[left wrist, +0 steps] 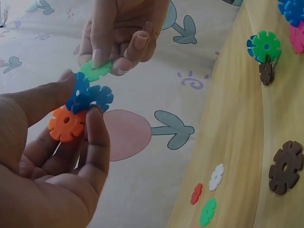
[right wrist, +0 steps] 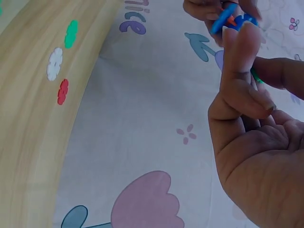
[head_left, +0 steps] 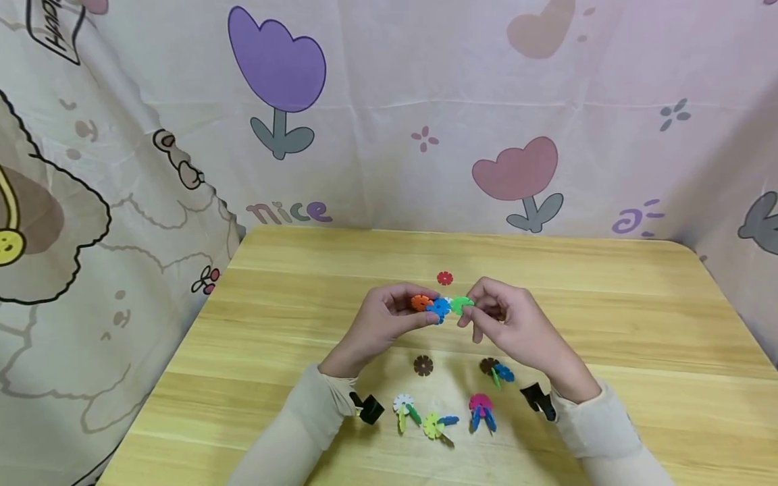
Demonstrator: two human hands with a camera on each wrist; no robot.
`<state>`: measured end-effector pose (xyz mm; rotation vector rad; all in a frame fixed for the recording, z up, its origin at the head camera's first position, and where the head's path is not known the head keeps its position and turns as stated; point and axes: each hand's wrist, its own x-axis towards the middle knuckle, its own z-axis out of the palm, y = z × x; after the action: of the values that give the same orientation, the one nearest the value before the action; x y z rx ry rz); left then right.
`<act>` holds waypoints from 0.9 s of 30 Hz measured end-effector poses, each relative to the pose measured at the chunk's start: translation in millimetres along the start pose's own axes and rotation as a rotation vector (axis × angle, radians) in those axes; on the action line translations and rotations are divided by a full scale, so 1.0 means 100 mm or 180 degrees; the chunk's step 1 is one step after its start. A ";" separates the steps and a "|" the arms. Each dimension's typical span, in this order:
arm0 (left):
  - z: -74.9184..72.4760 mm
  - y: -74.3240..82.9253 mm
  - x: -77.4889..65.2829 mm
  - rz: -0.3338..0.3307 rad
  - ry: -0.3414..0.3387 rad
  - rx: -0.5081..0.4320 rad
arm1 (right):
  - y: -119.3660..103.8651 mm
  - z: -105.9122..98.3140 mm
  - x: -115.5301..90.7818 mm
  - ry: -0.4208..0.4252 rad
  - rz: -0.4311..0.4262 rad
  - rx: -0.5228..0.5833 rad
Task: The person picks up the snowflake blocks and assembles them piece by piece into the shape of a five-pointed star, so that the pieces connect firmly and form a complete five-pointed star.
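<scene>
In front of me, above the wooden table (head_left: 273, 283), my left hand (head_left: 389, 314) pinches a small cluster of notched plastic discs between thumb and fingers. Two blue discs (left wrist: 97, 97) are joined in it at an angle, with an orange disc (left wrist: 66, 123) below them. My right hand (head_left: 510, 320) pinches a green notched disc (head_left: 461, 306) by its outer side, thumb on top. In the left wrist view the green disc's near edge is right at the upper blue disc. The right wrist view has most of the green disc hidden behind fingers.
A red disc (head_left: 445, 278) lies beyond the hands; white (left wrist: 216, 177) and green (left wrist: 208, 212) discs lie near it. A brown disc (head_left: 423, 366) sits nearer me. Several joined clusters stand along the front, including a pink-and-blue cluster (head_left: 481, 403) and a brown-green-blue cluster (head_left: 503, 372).
</scene>
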<state>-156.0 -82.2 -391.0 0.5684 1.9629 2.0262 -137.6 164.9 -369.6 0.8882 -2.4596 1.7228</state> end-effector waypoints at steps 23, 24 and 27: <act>-0.07 -0.01 0.03 0.0068 -0.0119 0.0008 | 0.00 0.06 -0.01 0.0095 -0.0083 0.0265; -0.07 0.00 0.03 0.0070 -0.0164 0.0009 | 0.00 0.06 -0.01 0.0103 -0.0082 0.0255; -0.09 0.02 0.02 0.0082 -0.0249 0.0074 | -0.01 0.07 -0.01 0.0114 -0.0062 0.0227</act>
<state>-162.1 -89.5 -389.1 0.6712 1.9456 1.9676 -134.4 158.8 -371.7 0.8759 -2.3733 1.8143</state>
